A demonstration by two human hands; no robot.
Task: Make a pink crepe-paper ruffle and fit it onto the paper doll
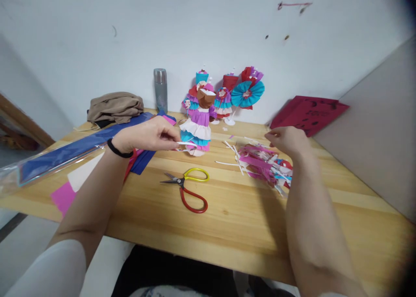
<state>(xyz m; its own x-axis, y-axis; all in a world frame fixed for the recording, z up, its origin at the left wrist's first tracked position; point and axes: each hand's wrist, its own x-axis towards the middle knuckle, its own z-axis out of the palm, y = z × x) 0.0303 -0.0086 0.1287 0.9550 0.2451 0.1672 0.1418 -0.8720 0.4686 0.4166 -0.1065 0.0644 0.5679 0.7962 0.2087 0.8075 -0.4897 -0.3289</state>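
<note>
In a closed pinch, my left hand (pixel 154 134) holds a thin white strip (pixel 188 144) that curls at its free end, just in front of a small dress form in tiered crepe-paper ruffles (pixel 196 130). My right hand (pixel 287 141) hovers at the right above a heap of paper scraps (pixel 256 160) in pink, white, red and blue. Its fingers are pressed together, and whatever they may hold is too small to make out. Between my arms, scissors (pixel 180 182) with one yellow and one red handle lie partly open on the wooden table (pixel 227 227), touched by neither hand.
More paper-dressed forms (pixel 229 82) and a blue pleated paper rosette (pixel 248 94) stand by the wall. A grey flask (pixel 160 91), a folded brown cloth (pixel 115 108), wrapped blue paper (pixel 71 147) and pink sheets (pixel 63 197) are at left. A dark red bag (pixel 308 112) leans at right.
</note>
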